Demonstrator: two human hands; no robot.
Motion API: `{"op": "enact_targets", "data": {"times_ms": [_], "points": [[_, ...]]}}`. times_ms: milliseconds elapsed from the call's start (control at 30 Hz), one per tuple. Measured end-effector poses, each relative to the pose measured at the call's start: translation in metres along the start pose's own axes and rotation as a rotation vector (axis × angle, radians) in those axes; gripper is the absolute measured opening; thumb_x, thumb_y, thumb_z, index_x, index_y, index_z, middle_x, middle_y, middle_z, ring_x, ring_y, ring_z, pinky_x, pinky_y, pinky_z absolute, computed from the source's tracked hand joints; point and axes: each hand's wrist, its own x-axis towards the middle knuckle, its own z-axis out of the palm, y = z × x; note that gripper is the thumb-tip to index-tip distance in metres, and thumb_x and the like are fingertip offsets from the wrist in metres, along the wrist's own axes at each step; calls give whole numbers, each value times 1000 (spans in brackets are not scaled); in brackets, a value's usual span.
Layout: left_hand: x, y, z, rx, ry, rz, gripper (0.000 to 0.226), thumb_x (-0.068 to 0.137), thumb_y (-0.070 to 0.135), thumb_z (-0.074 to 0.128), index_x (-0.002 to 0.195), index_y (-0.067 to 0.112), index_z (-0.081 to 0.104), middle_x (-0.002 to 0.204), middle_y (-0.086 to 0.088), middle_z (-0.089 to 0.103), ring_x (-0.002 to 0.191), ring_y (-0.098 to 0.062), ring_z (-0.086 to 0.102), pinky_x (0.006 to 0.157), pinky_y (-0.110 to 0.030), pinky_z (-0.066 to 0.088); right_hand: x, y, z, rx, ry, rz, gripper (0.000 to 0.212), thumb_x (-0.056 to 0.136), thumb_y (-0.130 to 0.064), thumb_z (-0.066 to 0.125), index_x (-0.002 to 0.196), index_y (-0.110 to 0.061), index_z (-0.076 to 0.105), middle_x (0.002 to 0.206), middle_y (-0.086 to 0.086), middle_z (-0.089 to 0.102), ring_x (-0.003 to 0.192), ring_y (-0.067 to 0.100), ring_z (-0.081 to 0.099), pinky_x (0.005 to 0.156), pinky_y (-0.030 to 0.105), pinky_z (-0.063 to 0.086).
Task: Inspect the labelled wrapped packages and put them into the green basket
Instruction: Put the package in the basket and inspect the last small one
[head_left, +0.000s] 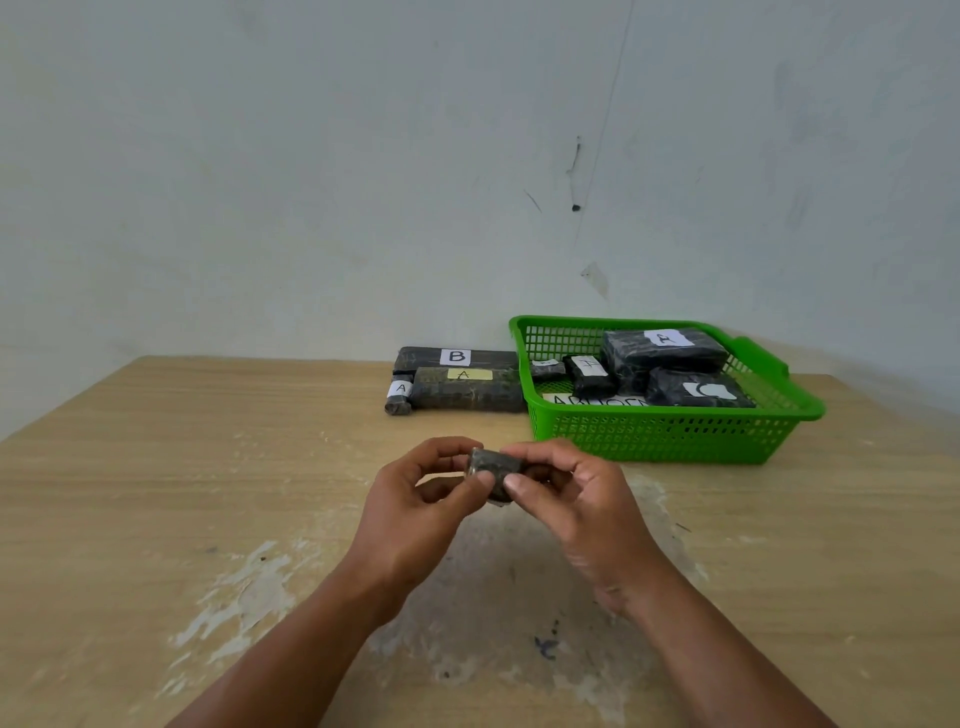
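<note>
Soft, even light, moderately bright, no glare. Faint diffuse shadow on table (156, 467) under the forearms. Wide-angle bends table edges; pic slightly soft, far labels blurry.

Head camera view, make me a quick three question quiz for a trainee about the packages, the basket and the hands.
1. True or false: the small wrapped package is held by both the left hand and the right hand.
2. How many wrapped packages lie on the table just left of the green basket?
A. one
B. three
C. five
3. Fill in: the white label on the rearmost package outside the basket reads ____.

Key:
1. True; the fingers of both hands pinch it above the table.
2. B; one marked B, a yellow-labelled package and a small roll, both marked A.
3. B
</note>
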Motion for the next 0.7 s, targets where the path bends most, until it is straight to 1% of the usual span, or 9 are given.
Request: {"op": "enact_targets", "data": {"times_ms": [67, 133, 200, 267, 400, 500, 533, 600, 700], "points": [[0, -1, 1, 21, 23, 3, 23, 89, 6, 77, 107, 21, 75, 107, -10, 77, 97, -25, 78, 95, -48, 60, -1, 0, 0, 21, -11, 2, 23, 87, -15, 78, 110, -12, 80, 111, 8, 73, 105, 23, 72, 88, 33, 62], [0, -1, 0, 45, 29, 16, 25, 87, 4, 78, 105, 22, 76, 103, -7, 78, 97, -24, 78, 92, -46, 62, 0, 1, 0, -3, -9, 1, 21, 87, -16, 79, 108, -14, 81, 109, 5, 74, 105, 22, 73, 92, 39, 63], [0, -1, 0, 58, 25, 27, 27, 86, 2, 78, 104, 22, 75, 102, -5, 78, 97, -21, 78, 88, -40, 62, 1, 3, 1, -71, -6, -14, 19, 87, -16, 80, 107, -15, 81, 106, -1, 74, 104, 21, 73, 93, 42, 63], [0, -1, 0, 66, 13, 26, 28, 87, -1, 76, 103, 22, 75, 102, -3, 78, 98, -20, 77, 82, -33, 61, 3, 4, 3, -168, 10, -51, 22, 83, -23, 79, 103, -16, 80, 100, -7, 72, 96, 15, 72, 88, 40, 63], [0, -2, 0, 68, 18, 22, 24, 88, 2, 76, 101, 22, 75, 102, -3, 78, 98, -21, 77, 79, -32, 58, 3, 6, 3, -202, 24, -107, 19, 81, -22, 76, 98, -15, 80, 97, -2, 71, 90, 15, 70, 83, 36, 62], [-1, 0, 1, 107, 56, 29, 23, 88, 1, 75, 98, 21, 75, 98, -1, 79, 94, -17, 78, 69, -29, 59, 2, 6, 2, -152, 6, -82, 17, 82, -19, 74, 97, -15, 81, 97, 1, 71, 91, 18, 70, 83, 35, 62], [-1, 1, 2, 110, 64, 30, 22, 88, 1, 75, 98, 20, 75, 97, -1, 79, 93, -17, 78, 70, -32, 61, 2, 6, 2, -125, -2, -65, 17, 82, -19, 74, 97, -15, 81, 98, 2, 71, 92, 20, 70, 84, 37, 62], [-2, 2, 4, 107, 77, 29, 21, 88, -1, 74, 97, 19, 75, 96, -4, 79, 92, -19, 78, 79, -44, 63, 1, 5, 1, -106, -19, -65, 19, 83, -18, 74, 99, -13, 81, 100, 4, 71, 93, 21, 70, 85, 39, 63], [-3, 2, 3, 88, 83, 36, 21, 89, -1, 73, 96, 19, 74, 95, -4, 79, 93, -20, 78, 86, -47, 62, 1, 4, 2, -103, -24, -58, 24, 84, -13, 76, 107, -13, 78, 104, 6, 69, 92, 20, 70, 80, 34, 63]]}}
